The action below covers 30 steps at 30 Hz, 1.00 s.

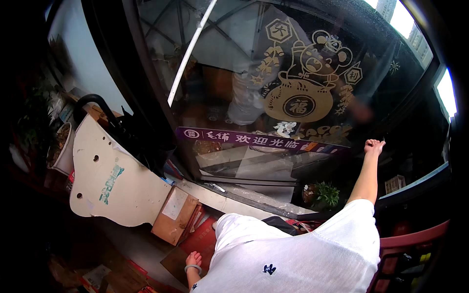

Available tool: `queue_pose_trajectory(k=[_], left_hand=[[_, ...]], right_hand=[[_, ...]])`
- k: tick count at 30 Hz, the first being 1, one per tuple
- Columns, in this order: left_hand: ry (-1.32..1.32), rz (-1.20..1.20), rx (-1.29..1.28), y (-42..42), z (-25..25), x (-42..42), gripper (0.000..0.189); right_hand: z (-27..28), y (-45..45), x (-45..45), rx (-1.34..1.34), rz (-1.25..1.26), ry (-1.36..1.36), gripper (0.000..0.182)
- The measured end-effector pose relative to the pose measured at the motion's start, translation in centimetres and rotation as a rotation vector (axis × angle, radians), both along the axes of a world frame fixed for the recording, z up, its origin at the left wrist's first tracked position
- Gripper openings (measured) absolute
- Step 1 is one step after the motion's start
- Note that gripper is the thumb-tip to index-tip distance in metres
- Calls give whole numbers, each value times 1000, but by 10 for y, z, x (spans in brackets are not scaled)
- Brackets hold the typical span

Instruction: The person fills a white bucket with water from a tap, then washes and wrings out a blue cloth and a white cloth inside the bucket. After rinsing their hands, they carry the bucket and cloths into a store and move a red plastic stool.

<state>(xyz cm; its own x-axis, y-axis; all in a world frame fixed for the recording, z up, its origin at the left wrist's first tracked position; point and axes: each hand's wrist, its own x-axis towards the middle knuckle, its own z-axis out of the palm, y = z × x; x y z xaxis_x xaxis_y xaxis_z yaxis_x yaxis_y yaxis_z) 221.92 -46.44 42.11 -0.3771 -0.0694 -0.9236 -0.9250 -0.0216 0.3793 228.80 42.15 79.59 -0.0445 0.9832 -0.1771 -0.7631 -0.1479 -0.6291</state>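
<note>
My right hand (373, 147) is stretched out at the end of a straight arm, in front of the dark right part of a glass door (227, 110). Its fingers are curled in; a tiny thin thing shows beside them, too small to name. Low down, my left hand (194, 258) hangs by my side with loosely bent fingers and nothing seen in it. A pale bracelet (193, 268) circles that wrist. On the glass are a gold decal of a cartoon mouse (317, 58) above a sack (299, 102), and a purple strip (256, 140) bearing writing.
Left of the door stand a cream board (121, 183) with holes, a black umbrella handle (96, 99) and a cardboard box (175, 216). A potted plant (327, 194) shows low beyond the glass. A red crate-like rack (414, 238) is at right, with more boxes (121, 276) at lower left.
</note>
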Motion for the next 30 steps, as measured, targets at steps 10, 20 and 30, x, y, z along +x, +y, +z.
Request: queue_pose_trajectory(k=[10, 20, 30], left_hand=[[-72, -115, -176, -20, -17, -52, 39], [-61, -220, -163, -25, -8, -42, 37], [-40, -198, -190, -25, -3, -31, 35]], right_hand=[[-7, -16, -9, -121, -79, -11, 54], [-9, -9, -13, -139, -53, 16, 55], [7, -19, -23, -269, -244, -53, 54]])
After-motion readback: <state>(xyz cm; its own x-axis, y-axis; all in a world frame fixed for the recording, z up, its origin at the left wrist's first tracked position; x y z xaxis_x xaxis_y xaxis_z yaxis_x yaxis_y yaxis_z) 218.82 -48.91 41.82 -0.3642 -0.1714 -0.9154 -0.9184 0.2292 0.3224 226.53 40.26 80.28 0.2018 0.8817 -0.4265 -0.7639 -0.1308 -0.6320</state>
